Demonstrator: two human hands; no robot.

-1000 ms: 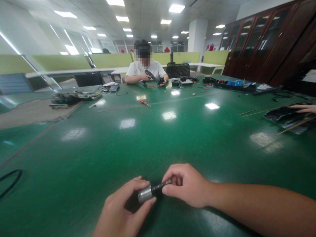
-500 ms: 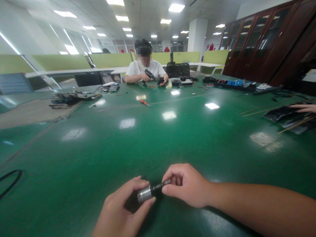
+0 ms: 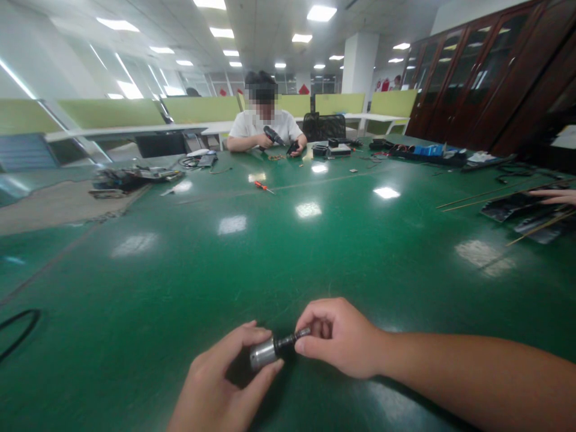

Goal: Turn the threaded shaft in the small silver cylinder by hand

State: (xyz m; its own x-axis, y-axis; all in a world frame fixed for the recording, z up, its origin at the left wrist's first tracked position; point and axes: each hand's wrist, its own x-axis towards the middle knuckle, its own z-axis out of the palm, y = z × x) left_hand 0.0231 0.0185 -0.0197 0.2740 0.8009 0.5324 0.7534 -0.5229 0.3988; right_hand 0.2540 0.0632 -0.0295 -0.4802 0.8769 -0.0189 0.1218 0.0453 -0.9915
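A metal part with a silver cylinder and a thin dark stepped shaft point(image 3: 284, 342) lies between my hands, low over the green table point(image 3: 252, 270). My left hand point(image 3: 229, 372) is closed around the cylinder point(image 3: 263, 354), thumb on the near side and fingers on the far side. At the other end, my right hand point(image 3: 344, 339) pinches the tip of the shaft between thumb and forefinger. The shaft points right and slightly away from me. I cannot tell whether the part touches the tabletop.
An orange screwdriver point(image 3: 262, 186) lies farther up the table. Across from me a person point(image 3: 265, 123) holds a power drill point(image 3: 273, 135). Circuit boards point(image 3: 135, 177) are piled at left, a black cable point(image 3: 27, 330) nearer. At right, another person's hand point(image 3: 558, 195) touches dark parts point(image 3: 508, 207).
My hands and the metal part stay practically where they were. Across the table, the person's head has shifted very slightly.
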